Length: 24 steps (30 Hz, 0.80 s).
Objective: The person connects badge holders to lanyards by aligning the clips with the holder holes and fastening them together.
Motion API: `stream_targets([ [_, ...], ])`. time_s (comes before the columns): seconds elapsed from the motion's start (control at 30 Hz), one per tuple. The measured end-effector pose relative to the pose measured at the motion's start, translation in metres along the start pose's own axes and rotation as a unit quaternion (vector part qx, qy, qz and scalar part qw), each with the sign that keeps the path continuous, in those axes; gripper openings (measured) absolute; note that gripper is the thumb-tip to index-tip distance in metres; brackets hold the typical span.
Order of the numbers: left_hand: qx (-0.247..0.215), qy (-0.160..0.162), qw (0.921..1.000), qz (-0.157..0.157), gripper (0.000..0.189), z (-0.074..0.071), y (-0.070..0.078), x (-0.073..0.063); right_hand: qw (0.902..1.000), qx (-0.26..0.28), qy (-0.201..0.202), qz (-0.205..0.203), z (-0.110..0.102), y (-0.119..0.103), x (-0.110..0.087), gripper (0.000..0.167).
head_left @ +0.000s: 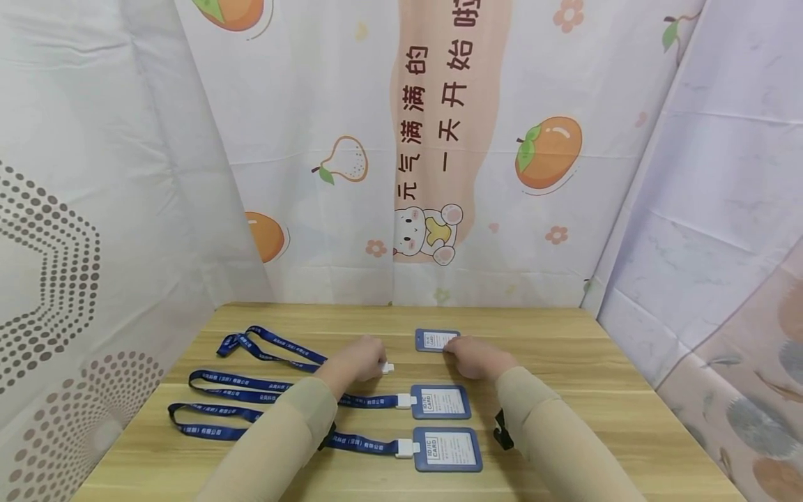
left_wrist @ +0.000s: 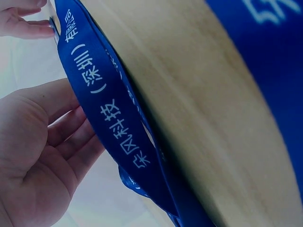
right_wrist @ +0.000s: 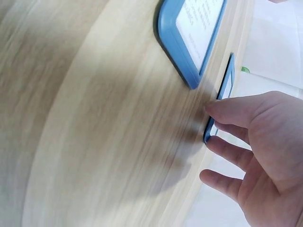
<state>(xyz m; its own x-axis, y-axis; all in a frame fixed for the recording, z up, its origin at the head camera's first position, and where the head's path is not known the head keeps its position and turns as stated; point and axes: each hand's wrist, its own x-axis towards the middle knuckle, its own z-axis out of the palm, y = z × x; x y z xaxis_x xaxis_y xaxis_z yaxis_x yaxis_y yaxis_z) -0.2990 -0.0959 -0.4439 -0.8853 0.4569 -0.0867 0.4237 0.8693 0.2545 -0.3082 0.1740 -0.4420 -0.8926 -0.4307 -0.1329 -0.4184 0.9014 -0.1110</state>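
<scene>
In the head view my left hand (head_left: 362,359) holds the clip end of the farthest blue lanyard (head_left: 285,346), and its white buckle (head_left: 388,367) pokes out past the fingers. Seen from the left wrist, that hand (left_wrist: 42,151) has its fingers partly hidden behind the printed strap (left_wrist: 106,101). To the right, my right hand (head_left: 479,357) pinches the near right end of a blue card holder (head_left: 429,339) lying at the back of the table. The right wrist view shows thumb and fingers of the hand (right_wrist: 265,146) at the edge of this holder (right_wrist: 226,87).
Nearer me, two more card holders (head_left: 440,402) (head_left: 448,450) lie clipped to blue lanyards (head_left: 228,380) (head_left: 210,422) stretched leftward, partly under my left forearm. All lie on a wooden table (head_left: 533,335). Printed curtains (head_left: 301,84) hang behind it and on both sides.
</scene>
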Motion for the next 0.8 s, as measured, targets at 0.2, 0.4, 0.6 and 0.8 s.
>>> stream_targets([
  [0.2, -0.002, -0.002, 1.0000, -0.004, 0.008, 0.000, 0.000, 0.000, 0.9993, 0.032, 0.007, -0.016, -0.004, 0.005, -0.005, 0.026],
  [0.4, 0.001, -0.003, 1.0000, -0.008, 0.010, 0.002, -0.001, 0.002, 0.9989, 0.030, 0.010, -0.034, -0.004, 0.013, -0.009, 0.022],
  [0.6, 0.001, 0.000, 0.9999, -0.011, 0.009, 0.002, -0.002, 0.000, 0.9981, 0.035, 0.017, -0.049, -0.004, 0.015, -0.012, 0.017],
  [0.8, -0.004, -0.002, 0.9999, -0.015, 0.008, 0.002, -0.001, 0.000, 0.9983, 0.051, 0.008, -0.028, -0.008, 0.014, -0.012, 0.018],
])
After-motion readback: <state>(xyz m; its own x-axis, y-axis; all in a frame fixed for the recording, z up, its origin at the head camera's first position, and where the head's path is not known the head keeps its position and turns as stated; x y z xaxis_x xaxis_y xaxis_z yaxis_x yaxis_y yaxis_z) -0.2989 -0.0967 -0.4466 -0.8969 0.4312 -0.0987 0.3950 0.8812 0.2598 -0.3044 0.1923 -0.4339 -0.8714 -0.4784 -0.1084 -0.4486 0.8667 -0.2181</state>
